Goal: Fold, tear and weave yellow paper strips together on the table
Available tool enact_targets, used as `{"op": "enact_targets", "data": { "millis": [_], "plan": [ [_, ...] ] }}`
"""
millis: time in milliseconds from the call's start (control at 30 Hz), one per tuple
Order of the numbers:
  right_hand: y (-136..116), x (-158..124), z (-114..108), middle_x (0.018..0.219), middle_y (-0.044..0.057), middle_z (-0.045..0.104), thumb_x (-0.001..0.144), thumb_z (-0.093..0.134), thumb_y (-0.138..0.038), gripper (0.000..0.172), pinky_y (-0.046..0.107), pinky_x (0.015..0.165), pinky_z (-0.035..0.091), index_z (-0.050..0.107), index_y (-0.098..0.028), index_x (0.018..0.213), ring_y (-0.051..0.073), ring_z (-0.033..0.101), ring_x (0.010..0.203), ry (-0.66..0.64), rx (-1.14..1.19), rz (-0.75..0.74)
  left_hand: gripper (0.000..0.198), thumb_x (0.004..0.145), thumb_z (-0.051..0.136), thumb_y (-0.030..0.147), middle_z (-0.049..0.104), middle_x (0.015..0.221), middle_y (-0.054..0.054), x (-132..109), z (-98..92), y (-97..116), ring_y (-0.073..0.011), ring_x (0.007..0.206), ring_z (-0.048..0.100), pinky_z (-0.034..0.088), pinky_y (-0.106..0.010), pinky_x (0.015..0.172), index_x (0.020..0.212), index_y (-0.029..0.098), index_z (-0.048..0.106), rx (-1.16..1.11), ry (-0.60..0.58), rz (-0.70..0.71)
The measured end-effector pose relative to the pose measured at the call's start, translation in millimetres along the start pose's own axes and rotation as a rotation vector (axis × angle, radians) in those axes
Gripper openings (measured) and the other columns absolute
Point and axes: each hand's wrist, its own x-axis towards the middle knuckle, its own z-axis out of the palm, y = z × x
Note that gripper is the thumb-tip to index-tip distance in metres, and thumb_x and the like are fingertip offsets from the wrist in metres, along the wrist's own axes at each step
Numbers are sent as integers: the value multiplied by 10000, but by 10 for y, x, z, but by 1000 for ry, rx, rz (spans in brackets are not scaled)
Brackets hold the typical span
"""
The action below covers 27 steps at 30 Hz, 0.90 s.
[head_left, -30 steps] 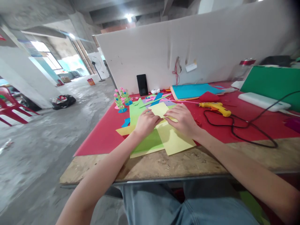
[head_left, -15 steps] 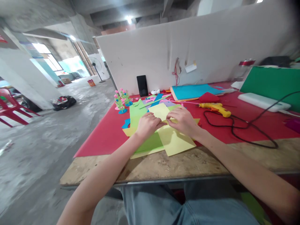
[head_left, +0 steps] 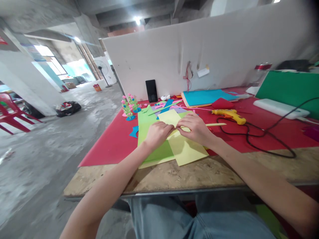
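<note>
My left hand (head_left: 159, 134) and my right hand (head_left: 191, 126) meet over the middle of the paper pile. Both are closed, fingertips pinching a yellow paper strip (head_left: 216, 124). Its narrow end sticks out to the right beyond my right hand; the middle is mostly hidden by my fingers. Below the hands lie a pale yellow sheet (head_left: 188, 151), set at a slant, and a light green sheet (head_left: 159, 154). Small paper scraps and a long green strip (head_left: 165, 108) lie just behind them.
Two small pink-flowered paper plants (head_left: 128, 111) stand at the left. A phone (head_left: 151, 91) leans on the white partition. To the right are a yellow glue gun (head_left: 230, 115), its black cord, a white power strip (head_left: 274, 108) and blue sheets (head_left: 206, 97). A blue scrap (head_left: 134, 131) lies left.
The yellow strip looks narrower now. Its left end no longer shows beyond my left hand, and its right end reaches further right. My hands have drawn closer together.
</note>
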Motion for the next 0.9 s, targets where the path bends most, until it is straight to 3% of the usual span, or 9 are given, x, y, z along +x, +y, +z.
{"op": "enact_targets", "data": {
  "millis": [367, 600, 900],
  "plan": [
    [45, 9, -4, 742, -9, 618, 755, 485, -153, 82, 308, 778, 332, 543, -175, 702, 143, 540, 737, 33, -72, 25, 318, 861, 378, 324, 600, 597, -30, 15, -22, -6, -137, 596, 538, 371, -250, 586, 721, 161, 612, -43, 31, -19],
    [367, -46, -124, 763, 21, 631, 735, 489, -150, 85, 331, 751, 338, 558, -175, 692, 183, 551, 770, 94, -188, 169, 285, 839, 422, 324, 623, 634, -21, 43, -46, -216, -142, 635, 530, 400, -291, 730, 701, 174, 620, -83, 127, -90],
    [793, -187, -333, 684, 43, 609, 690, 521, -184, 81, 351, 665, 340, 563, -184, 620, 216, 530, 677, 146, -271, 422, 228, 785, 499, 335, 610, 638, -25, 4, -106, -502, -158, 648, 529, 397, -329, 759, 667, 185, 624, -187, 200, -234]
  ]
}}
